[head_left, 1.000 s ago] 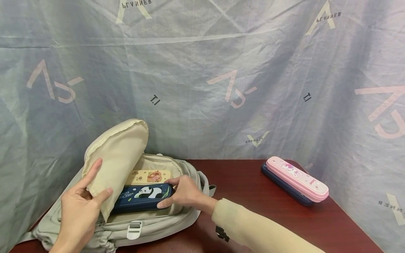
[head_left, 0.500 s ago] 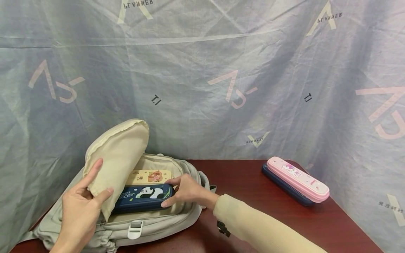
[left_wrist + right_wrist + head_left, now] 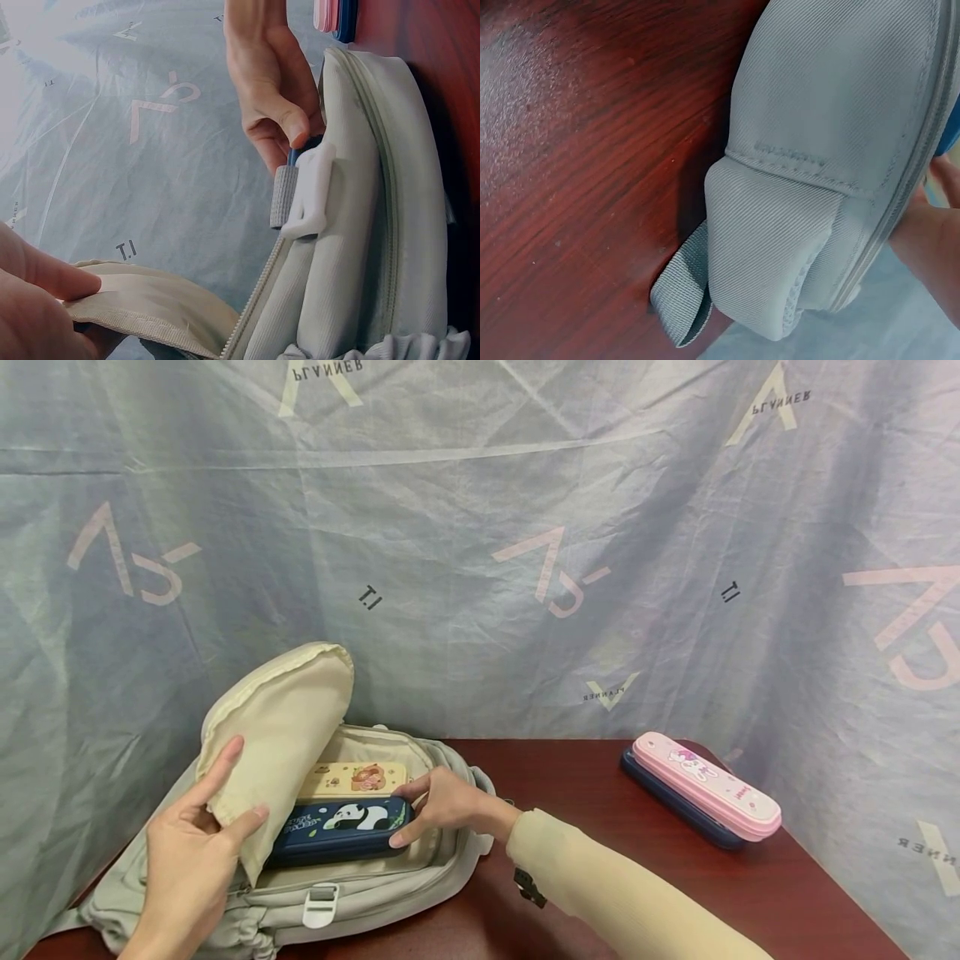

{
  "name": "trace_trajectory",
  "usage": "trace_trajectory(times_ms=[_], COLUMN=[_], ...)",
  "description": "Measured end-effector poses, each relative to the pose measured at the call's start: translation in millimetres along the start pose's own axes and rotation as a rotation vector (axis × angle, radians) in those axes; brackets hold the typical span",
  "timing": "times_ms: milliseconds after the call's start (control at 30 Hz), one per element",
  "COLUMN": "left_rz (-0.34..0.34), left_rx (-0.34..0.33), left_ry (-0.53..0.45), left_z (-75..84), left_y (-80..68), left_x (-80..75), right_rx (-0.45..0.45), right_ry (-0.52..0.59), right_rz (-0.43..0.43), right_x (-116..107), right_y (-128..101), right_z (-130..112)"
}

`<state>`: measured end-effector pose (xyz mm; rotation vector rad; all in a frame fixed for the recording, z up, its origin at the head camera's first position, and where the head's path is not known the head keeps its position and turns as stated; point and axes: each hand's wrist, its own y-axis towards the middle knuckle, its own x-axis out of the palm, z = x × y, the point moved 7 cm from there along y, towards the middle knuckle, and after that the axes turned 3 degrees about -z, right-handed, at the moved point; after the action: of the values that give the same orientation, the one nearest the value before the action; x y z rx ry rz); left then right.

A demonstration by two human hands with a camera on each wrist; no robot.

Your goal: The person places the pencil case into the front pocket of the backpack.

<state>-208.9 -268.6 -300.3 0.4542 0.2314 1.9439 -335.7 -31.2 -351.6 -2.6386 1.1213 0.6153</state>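
Inside the open main compartment of the grey-beige backpack (image 3: 390, 885), at the tabletop's left end, a navy panda pencil case (image 3: 337, 831) is gripped at its right end by the right hand (image 3: 442, 806), thumb on the front side and fingers curled over the top, just in front of a yellow bear pencil case (image 3: 360, 778) lying behind it. The cream flap (image 3: 277, 735) of the backpack is pinched and held up by the left hand (image 3: 187, 868), thumb against fingers. Well apart, near the dark red tabletop's (image 3: 585, 793) far right corner, a pink rabbit pencil case (image 3: 708, 785) is stacked on a navy case (image 3: 675, 806).
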Motion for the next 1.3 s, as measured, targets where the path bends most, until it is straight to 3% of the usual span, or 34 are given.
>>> trace_trajectory(times_ms=[367, 800, 1100, 1300], left_rz=[-0.001, 0.010, 0.026, 0.040], left_rx=[0.003, -0.002, -0.020, -0.032], left_ry=[0.010, 0.016, 0.016, 0.044], left_z=[0.3, 0.7, 0.0, 1.3], left_y=[0.0, -0.9, -1.6, -1.9], left_x=[0.3, 0.6, -0.1, -0.7], right_rx=[0.017, 0.062, 0.065, 0.004], right_ry=[0.048, -0.010, -0.169, -0.286], right_rz=[-0.013, 0.044, 0.105, 0.169], right_x=[-0.4, 0.5, -9.9, -23.8], right_y=[3.1, 0.6, -16.9, -43.7], right_z=[6.5, 1.3, -11.3, -25.8])
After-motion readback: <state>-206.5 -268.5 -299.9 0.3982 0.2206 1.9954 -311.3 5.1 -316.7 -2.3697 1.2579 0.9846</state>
